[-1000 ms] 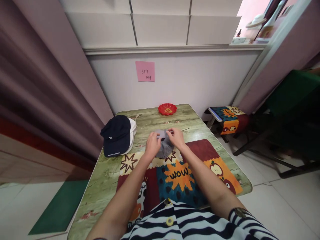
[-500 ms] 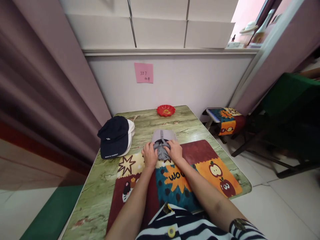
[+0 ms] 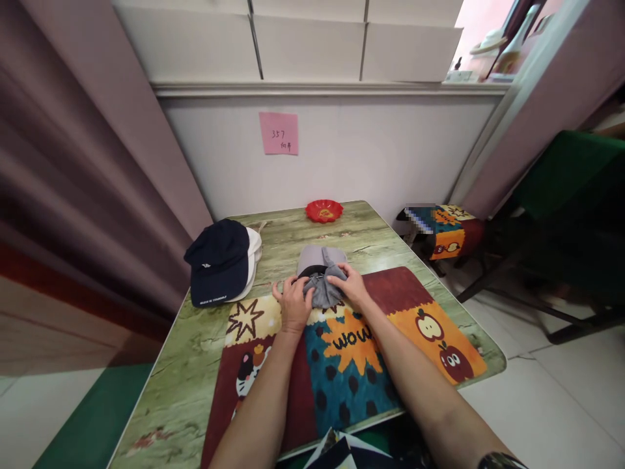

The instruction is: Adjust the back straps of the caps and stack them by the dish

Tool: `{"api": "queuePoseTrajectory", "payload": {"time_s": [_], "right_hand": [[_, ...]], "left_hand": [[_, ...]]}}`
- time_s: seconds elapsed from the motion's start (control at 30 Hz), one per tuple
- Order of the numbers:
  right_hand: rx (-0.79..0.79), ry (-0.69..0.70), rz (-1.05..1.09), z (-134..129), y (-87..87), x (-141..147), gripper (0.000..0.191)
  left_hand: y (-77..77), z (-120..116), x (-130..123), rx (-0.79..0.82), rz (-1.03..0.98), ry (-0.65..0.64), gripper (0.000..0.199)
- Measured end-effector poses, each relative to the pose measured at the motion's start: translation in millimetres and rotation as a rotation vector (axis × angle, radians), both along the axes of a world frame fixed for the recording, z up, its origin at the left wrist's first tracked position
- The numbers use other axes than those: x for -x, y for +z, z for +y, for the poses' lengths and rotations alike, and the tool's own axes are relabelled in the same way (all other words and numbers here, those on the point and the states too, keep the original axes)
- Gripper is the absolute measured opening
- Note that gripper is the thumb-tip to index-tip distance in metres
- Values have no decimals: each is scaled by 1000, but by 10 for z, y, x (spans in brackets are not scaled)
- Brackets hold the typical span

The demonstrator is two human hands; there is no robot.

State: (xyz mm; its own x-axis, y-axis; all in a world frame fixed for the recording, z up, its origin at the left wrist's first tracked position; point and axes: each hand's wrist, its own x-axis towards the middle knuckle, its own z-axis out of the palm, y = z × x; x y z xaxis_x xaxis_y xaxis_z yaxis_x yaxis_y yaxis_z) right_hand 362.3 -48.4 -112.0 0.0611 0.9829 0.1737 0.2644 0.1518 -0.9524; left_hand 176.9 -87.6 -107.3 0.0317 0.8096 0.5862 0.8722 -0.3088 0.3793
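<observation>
A grey cap (image 3: 322,291) lies at the middle of the table, its lighter brim (image 3: 312,255) pointing away from me and its dark inner band partly showing. My left hand (image 3: 294,303) is at the cap's left side, fingers bent, the thumb and fingertips on the fabric. My right hand (image 3: 352,286) grips the right edge of the cap between thumb and fingers. The grey strap stands up between the brim and my right fingers. Under the cap's near side is a colourful patterned mat (image 3: 342,384).
A navy cap (image 3: 219,260) rests over a white cap (image 3: 252,257) at the table's left. The red scalloped dish (image 3: 324,211) sits at the back. A pink note (image 3: 278,133) is on the wall. To the right stands a stool with a patterned cover (image 3: 446,231).
My right hand has moved slightly up and right, pulling the cap's edge and strap rightward. The cap opening is spread wider. My left fingers have loosened a little; the view has tilted slightly down.
</observation>
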Motion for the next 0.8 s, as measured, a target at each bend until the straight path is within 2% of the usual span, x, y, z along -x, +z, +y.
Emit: {"api": "queuePoseTrajectory", "payload": {"time_s": [0.13,0.33,0.5,0.57,0.7,0.8], "right_hand": [[130,100,77,53,190,7,36],[116,51,182,77,497,-13,32],[44,145,211,-41,920,-189,28],[-3,167,170,-110,1059,-218,28],[-26,204,206,-197,1165,-179,22],[-13,221,274,-207,1173,-144,24]], "left_hand": [[41,-15,-43,-9,11,-20,15],[157,-101,-45,105,-61,-5,26],[160,-71,3,94,-431,-71,25],[121,-41,-10,163,-645,-121,23],[61,4,-35,342,-1042,-259,26],[90,9,7,352,-1178,-334,31]]}}
